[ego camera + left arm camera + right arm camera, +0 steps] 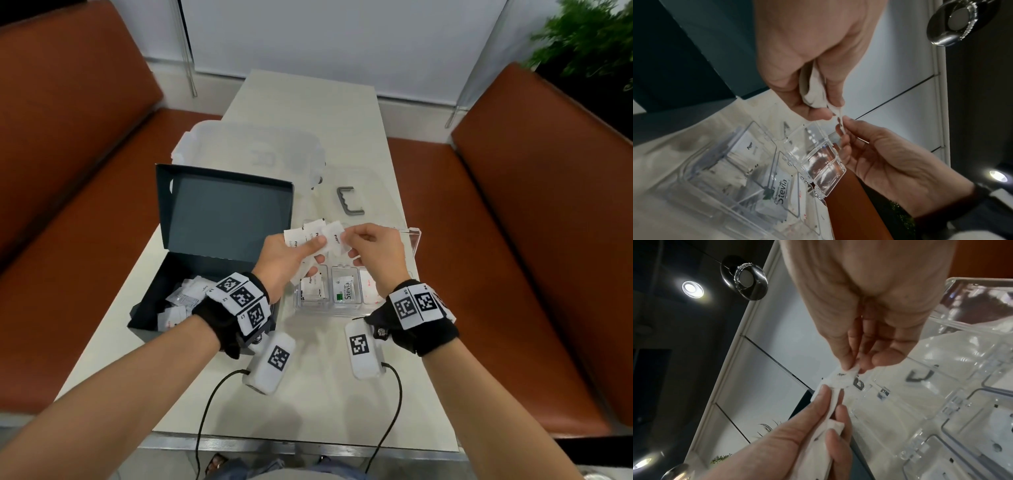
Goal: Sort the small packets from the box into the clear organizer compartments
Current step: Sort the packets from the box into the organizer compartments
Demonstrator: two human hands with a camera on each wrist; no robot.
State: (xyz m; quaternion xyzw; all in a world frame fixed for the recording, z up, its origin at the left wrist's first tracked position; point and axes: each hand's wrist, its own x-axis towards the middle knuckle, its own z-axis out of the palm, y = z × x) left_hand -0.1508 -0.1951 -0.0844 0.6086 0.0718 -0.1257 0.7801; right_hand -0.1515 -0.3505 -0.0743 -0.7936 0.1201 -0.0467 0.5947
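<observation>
My left hand [294, 255] holds a fan of several small white packets [310, 236] above the clear organizer [329, 308]. My right hand [371, 245] pinches the rightmost pepper packet [337, 238] of that fan with thumb and fingertip. In the right wrist view the pinched packet [844, 378] sits between both hands. The organizer's near row holds pepper packets [313, 289], a Stevia packet [346, 291] and a white packet with red print [370, 287]. The dark box [154, 308] at left holds more loose packets [186, 294], its lid [226, 212] standing open.
A clear plastic lid [250, 154] and a grey handle [349, 202] lie on the white table [308, 394] behind the organizer. The organizer's own clear lid [411, 236] stands open at the right. Brown benches [513, 274] flank the table. Cables trail off both wrists.
</observation>
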